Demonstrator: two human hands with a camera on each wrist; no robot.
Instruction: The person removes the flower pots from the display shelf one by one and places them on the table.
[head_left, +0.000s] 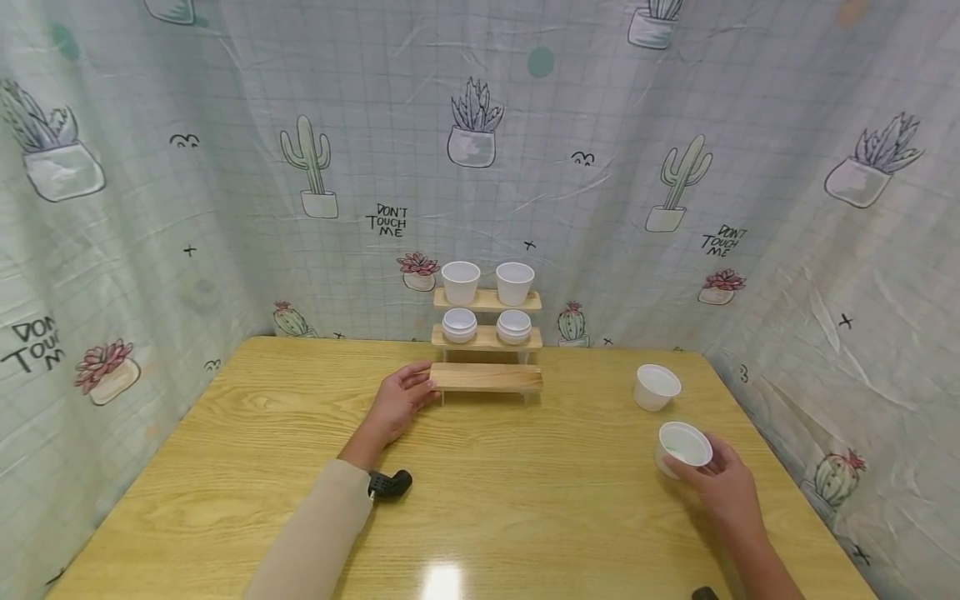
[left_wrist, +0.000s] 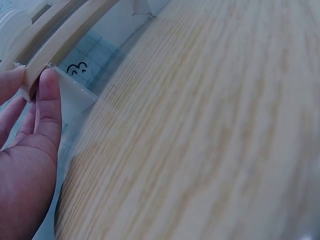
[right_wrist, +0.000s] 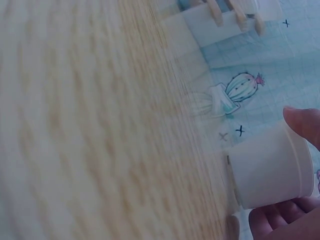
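Note:
My left hand [head_left: 395,406] pinches the left end of the lowest wooden step [head_left: 486,377] of a small three-tier display stand. In the left wrist view, thumb and fingers meet the end of that wooden board [left_wrist: 65,44], above a clear side support [left_wrist: 75,90]. At the right, my right hand [head_left: 726,483] holds a white plastic cup [head_left: 663,458] between thumb and fingers. The right wrist view shows this cup [right_wrist: 270,170] upright close over the tabletop, thumb at its rim. Just behind it stands a second white cup [head_left: 654,392].
Two taller white cups [head_left: 461,287] stand on the top step and two short white bowl stacks [head_left: 459,332] on the middle one. A cactus-print curtain [head_left: 480,192] surrounds the back and sides of the yellow wooden table [head_left: 480,483].

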